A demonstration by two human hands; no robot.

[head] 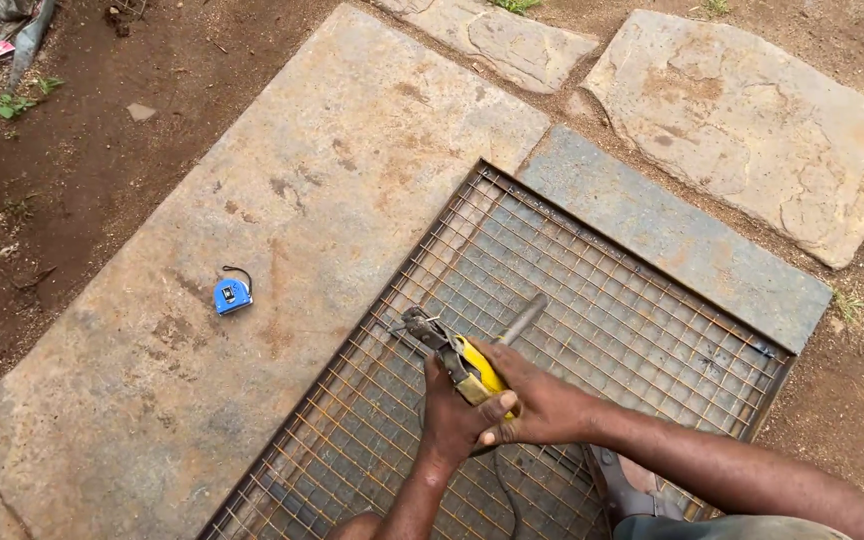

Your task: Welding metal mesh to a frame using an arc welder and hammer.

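From the head camera, the left hand (449, 415) and the right hand (532, 405) both wrap their fingers (497, 436) tight around the yellow handle of a pair of pliers (452, 355). The pliers' tip sits just past the fingers, touching a rusty wire mesh (602, 330) lying on a stone slab (282, 250). A blue tape measure (233, 294) lies far off to the left of the fingers

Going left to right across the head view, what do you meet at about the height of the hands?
Blue tape measure → yellow-handled tool gripped in both hands, left hand and right hand → wire mesh frame → bare soil.
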